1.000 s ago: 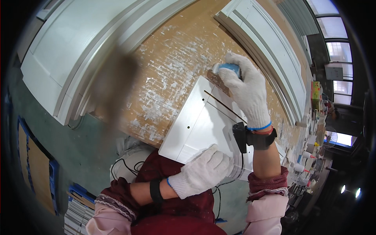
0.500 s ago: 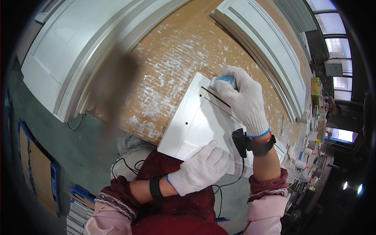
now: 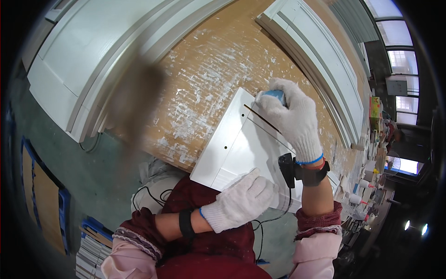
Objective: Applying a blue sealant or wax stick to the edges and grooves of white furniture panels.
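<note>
A white panel [image 3: 237, 146] with a long narrow slot, two small dark holes and thin grooves lies tilted across the near edge of the workbench. My right hand [image 3: 296, 116], in a white knit glove, is closed round a small blue block [image 3: 275, 95] at the panel's far edge; the fingers hide much of the block. My left hand [image 3: 244, 197], gloved too, grips the panel's near edge, its thumb on top and its fingers partly curled. A black device [image 3: 286, 169] with a cable is strapped to my right wrist.
The brown workbench [image 3: 213, 69] is smeared with white paint. White framed panels [image 3: 93, 51] stand at the left, and another white panel [image 3: 320, 60] lies at the far right. Bottles [image 3: 355, 198] crowd the right side. A dark blur covers part of the left view.
My right hand has shifted slightly right and downward with the blue block, staying at the panel's far edge. The view has moved a little. The left hand keeps its place on the panel.
</note>
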The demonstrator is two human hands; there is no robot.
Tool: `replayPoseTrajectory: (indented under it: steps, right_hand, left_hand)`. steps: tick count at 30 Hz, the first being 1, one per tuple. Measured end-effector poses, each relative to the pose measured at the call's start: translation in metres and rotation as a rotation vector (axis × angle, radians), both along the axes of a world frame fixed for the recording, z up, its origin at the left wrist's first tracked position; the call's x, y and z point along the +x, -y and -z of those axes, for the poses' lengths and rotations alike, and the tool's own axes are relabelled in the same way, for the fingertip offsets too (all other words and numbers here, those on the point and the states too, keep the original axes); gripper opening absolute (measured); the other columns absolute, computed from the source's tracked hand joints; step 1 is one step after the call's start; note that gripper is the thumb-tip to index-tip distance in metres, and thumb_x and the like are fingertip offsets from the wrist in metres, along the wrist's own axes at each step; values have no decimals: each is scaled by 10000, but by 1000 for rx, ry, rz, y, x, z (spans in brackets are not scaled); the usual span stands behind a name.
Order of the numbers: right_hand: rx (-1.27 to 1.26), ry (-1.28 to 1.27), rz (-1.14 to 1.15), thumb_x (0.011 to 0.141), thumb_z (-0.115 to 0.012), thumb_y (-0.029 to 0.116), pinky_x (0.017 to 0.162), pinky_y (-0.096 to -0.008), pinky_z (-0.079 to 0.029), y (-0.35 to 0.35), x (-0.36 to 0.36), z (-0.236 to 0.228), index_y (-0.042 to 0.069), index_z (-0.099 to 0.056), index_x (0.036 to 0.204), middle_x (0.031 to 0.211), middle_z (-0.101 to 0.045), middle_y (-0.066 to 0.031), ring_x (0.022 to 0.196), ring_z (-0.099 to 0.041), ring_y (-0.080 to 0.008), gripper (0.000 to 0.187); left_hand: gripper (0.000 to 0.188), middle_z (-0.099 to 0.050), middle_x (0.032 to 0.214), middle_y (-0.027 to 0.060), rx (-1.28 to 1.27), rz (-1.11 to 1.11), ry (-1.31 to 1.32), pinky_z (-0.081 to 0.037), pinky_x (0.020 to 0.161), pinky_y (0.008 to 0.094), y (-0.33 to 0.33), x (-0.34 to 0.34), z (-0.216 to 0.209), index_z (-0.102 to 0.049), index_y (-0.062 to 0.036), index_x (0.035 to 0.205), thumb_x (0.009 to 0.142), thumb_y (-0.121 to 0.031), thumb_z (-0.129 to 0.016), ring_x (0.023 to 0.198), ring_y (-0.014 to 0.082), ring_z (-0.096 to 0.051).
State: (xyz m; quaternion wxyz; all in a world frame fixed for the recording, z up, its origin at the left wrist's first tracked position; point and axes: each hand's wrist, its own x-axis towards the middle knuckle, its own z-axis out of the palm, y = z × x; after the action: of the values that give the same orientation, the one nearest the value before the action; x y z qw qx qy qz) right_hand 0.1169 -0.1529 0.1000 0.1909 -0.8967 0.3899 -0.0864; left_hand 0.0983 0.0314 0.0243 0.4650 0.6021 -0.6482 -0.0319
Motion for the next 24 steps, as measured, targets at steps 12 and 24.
replayPoseTrajectory:
  steps: [12, 24]
  right_hand:
    - [60, 113, -34, 812, -699, 277, 847, -315, -515, -5, -30, -10, 30, -658, 1101, 1033, -698, -153, 908, -685, -229, 382]
    - [360, 171, -298, 798, -758, 219, 828, -343, -548, -98, -81, -17, 28, -647, 1153, 1052, -695, -170, 925, -696, -288, 418]
  left_hand:
    - [325, -627, 954, 60, -14, 168, -75, -527, 899, 391, -16, 25, -18, -695, -69, 969, 672, -202, -706, 907, 221, -615]
    - [227, -701, 959, 122, 336, -360, -328, -518, 742, 337, -54, 141, -38, -703, -38, 999, 773, -63, -707, 830, 252, -668]
